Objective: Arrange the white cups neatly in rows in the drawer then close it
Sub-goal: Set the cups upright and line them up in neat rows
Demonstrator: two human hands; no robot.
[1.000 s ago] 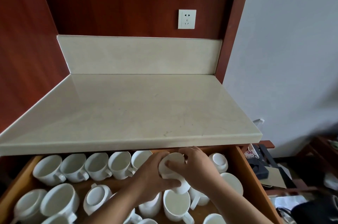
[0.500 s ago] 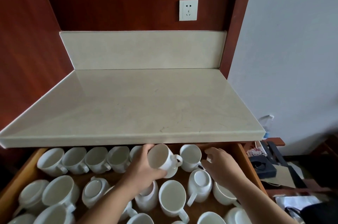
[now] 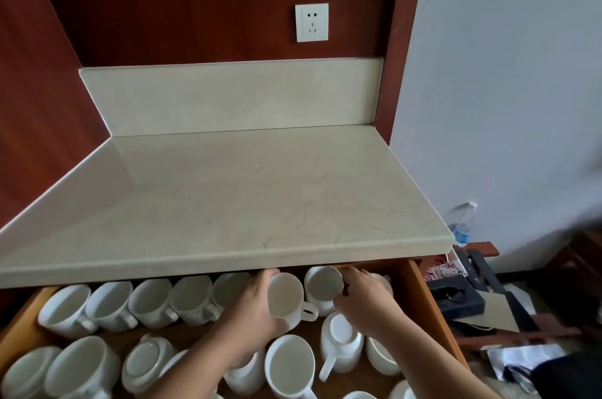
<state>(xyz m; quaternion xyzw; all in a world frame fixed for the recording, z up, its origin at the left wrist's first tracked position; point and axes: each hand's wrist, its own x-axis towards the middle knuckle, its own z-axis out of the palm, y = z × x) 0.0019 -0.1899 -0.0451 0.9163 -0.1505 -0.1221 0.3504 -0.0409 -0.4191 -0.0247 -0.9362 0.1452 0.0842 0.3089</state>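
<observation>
An open wooden drawer (image 3: 426,297) under the counter holds several white cups. A back row of upright cups (image 3: 150,301) runs from the left. My left hand (image 3: 254,310) grips an upright white cup (image 3: 286,297) at the right end of that row. My right hand (image 3: 365,297) curls round the rim of the neighbouring cup (image 3: 324,284), and a further cup behind it is mostly hidden. In front, loose cups lie mixed: an upturned cup (image 3: 340,338), another upturned cup (image 3: 146,361) and an upright cup (image 3: 290,364).
A beige stone countertop (image 3: 228,203) overhangs the drawer's back part. A wall socket (image 3: 311,22) sits on the red-brown panel. To the right, beside the drawer, lie a spray bottle (image 3: 464,226), a black box (image 3: 456,297) and papers (image 3: 518,359).
My left hand carried its cup back and right to the end of the back row. My right hand moved from the loose cups up to the cup beside it. The camera tilted slightly.
</observation>
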